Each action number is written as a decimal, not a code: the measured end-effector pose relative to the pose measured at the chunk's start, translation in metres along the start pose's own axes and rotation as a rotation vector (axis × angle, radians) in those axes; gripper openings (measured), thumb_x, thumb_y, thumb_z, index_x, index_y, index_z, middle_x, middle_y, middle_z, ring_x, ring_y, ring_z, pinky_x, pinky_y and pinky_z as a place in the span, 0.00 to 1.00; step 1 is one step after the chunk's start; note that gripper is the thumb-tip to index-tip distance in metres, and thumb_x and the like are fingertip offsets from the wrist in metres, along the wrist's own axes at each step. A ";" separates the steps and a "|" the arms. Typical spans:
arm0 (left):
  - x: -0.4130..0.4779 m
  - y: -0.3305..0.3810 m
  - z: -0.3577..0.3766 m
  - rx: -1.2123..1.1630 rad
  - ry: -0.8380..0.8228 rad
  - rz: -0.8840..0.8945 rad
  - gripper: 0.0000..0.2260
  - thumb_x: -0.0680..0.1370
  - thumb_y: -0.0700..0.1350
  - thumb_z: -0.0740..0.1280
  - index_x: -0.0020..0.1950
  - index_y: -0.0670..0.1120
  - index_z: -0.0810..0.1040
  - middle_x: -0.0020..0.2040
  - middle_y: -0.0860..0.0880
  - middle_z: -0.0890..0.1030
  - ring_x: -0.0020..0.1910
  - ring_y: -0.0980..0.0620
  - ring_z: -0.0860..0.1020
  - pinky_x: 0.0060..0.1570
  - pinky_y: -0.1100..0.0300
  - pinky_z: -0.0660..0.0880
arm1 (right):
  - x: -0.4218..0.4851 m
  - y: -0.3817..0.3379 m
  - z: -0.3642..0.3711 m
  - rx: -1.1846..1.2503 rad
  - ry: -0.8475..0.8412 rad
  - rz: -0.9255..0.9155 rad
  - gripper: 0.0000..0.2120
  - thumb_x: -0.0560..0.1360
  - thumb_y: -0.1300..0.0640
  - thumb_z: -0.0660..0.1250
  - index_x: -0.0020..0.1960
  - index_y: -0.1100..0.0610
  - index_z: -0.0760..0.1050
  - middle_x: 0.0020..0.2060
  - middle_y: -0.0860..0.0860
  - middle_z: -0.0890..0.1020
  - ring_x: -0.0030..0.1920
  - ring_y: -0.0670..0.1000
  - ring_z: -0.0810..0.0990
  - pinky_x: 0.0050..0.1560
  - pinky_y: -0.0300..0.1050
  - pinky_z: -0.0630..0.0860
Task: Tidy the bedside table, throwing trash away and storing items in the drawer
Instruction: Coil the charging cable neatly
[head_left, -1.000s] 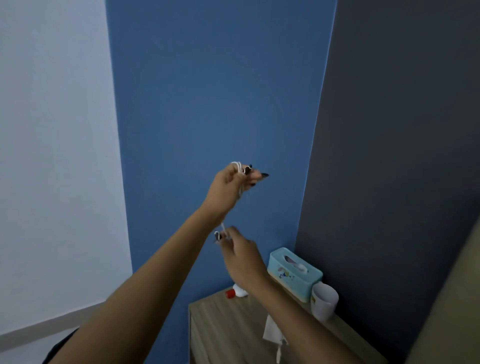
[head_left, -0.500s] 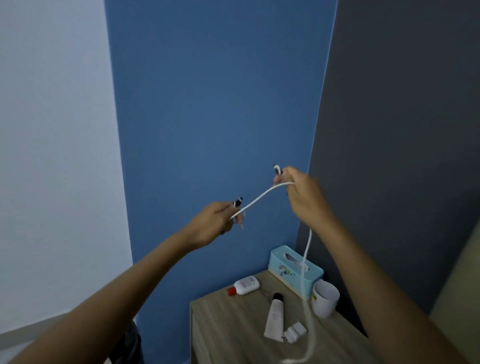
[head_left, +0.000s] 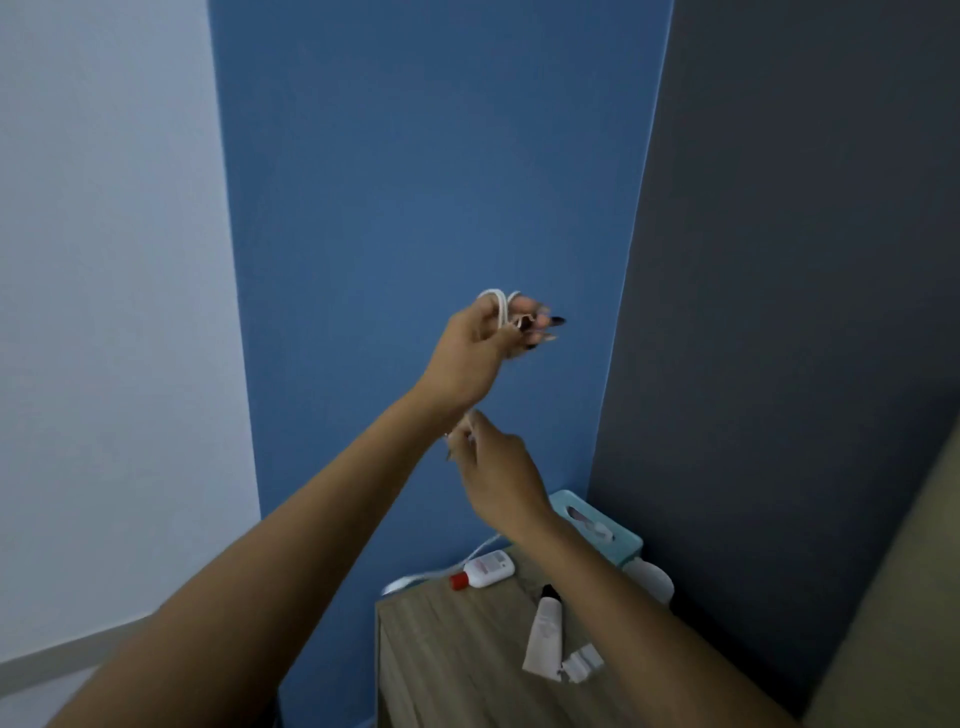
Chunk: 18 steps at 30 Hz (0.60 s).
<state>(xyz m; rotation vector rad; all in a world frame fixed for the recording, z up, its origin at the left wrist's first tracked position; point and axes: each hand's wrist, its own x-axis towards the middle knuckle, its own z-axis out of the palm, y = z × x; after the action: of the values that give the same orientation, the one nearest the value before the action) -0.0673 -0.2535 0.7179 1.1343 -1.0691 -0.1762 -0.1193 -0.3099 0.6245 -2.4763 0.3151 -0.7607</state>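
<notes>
Early going: the left hand (head_left: 480, 358) curls its fingers (head_left: 535, 313) round the half-coiled white cable (head_left: 497, 304), the right hand (head_left: 501, 475) pinches its strand below (tail trails off the worktop (head_left: 457, 665)); bottle (head_left: 483, 569) and tube (head_left: 544, 636) await the drawer.

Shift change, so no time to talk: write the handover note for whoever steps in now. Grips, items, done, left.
Left grip: raised, holds loops of the white cable.
Right grip: below it, pinches the cable's run; tail hangs off the bedside table at its back corner.
On the table: red-capped bottle, tube, white plug, tissue box, cup.
Done: cable partly coiled.
Left: finish coil, store items, bin trash; drawer not in view.
</notes>
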 end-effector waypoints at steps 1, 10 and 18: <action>0.002 -0.004 -0.011 0.231 0.010 0.052 0.09 0.81 0.31 0.55 0.45 0.42 0.70 0.46 0.46 0.79 0.44 0.60 0.81 0.52 0.65 0.79 | -0.005 -0.003 0.000 0.023 -0.006 -0.034 0.11 0.81 0.49 0.54 0.46 0.55 0.68 0.39 0.52 0.82 0.34 0.55 0.77 0.35 0.51 0.72; -0.026 -0.027 -0.067 0.994 -0.214 -0.082 0.08 0.81 0.37 0.55 0.47 0.42 0.72 0.40 0.50 0.79 0.35 0.59 0.75 0.35 0.69 0.68 | -0.013 0.009 -0.081 0.007 -0.001 -0.116 0.12 0.80 0.50 0.59 0.41 0.50 0.77 0.24 0.49 0.68 0.21 0.46 0.63 0.25 0.41 0.57; -0.052 -0.014 -0.022 0.290 -0.314 -0.324 0.17 0.84 0.47 0.50 0.39 0.44 0.70 0.28 0.50 0.63 0.26 0.54 0.62 0.29 0.64 0.63 | 0.018 0.027 -0.105 0.028 0.195 -0.170 0.12 0.78 0.48 0.63 0.38 0.51 0.76 0.25 0.52 0.68 0.25 0.47 0.62 0.25 0.40 0.57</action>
<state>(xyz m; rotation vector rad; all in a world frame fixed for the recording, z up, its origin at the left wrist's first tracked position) -0.0724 -0.2142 0.6745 1.5776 -1.2063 -0.4793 -0.1667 -0.3828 0.6914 -2.4287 0.1632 -1.0725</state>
